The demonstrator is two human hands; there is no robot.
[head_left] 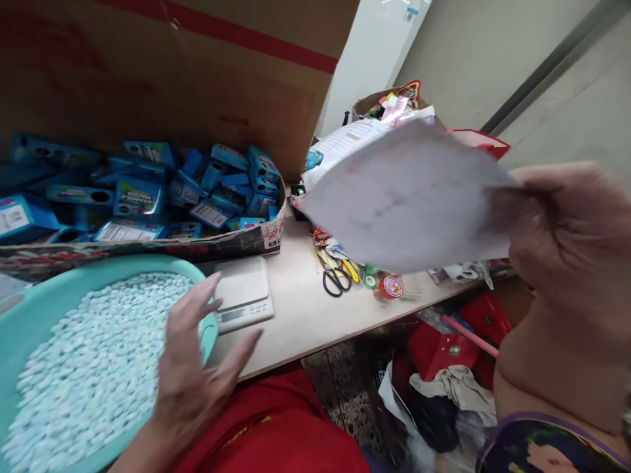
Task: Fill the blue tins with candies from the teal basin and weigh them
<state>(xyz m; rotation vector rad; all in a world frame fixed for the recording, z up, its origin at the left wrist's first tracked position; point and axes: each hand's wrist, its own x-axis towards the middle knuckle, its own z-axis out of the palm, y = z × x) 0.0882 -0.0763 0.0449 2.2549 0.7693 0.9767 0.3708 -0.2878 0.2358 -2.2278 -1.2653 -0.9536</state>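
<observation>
My right hand is raised at the right, its fingers pinching the edge of a greyish-white sheet of paper with faint blurred marks. The sheet hangs over the back of the table and hides part of what lies behind. My left hand holds nothing, with thumb and fingers spread apart. It is at the right rim of a turquoise basin full of small pale-blue pieces. Just beyond that hand stands a white digital scale. I cannot tell whether the hand touches the basin.
Blue packets fill an open carton behind the basin. Black scissors, a roll of red tape and a green roll lie on the table. Red boxes and cloth are below, at right.
</observation>
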